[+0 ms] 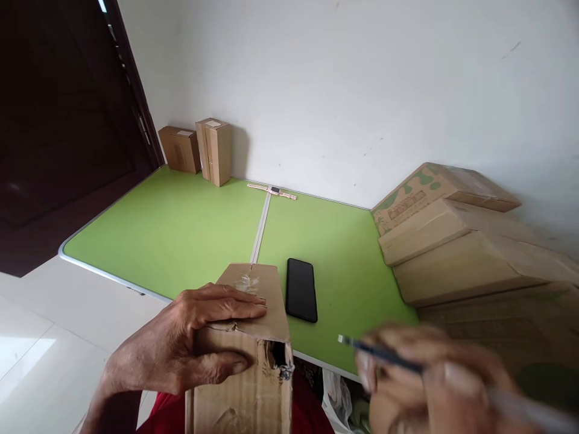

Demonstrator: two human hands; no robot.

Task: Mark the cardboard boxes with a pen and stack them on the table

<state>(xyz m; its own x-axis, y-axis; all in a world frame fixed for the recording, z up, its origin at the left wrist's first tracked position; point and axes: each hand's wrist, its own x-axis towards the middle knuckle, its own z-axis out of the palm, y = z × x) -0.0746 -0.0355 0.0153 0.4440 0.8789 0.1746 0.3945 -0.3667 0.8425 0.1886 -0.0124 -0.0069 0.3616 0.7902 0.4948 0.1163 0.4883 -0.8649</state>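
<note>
My left hand (181, 343) grips a worn cardboard box (253, 361) at the table's near edge, fingers lying over its taped top and thumb pressed on its side. A torn hole shows at the box's upper corner. My right hand (434, 386), blurred by motion at the lower right, is closed round a thin dark tool with a metal tip (375, 351), which points left toward the box. A black phone (301, 289) lies flat on the green table (181, 229) just right of the box.
A stack of cardboard boxes (452, 241) fills the table's right side. Two small boxes (199, 147) stand at the far left corner by the white wall. A wristwatch (274, 191) lies along the far edge. A dark door is at the left.
</note>
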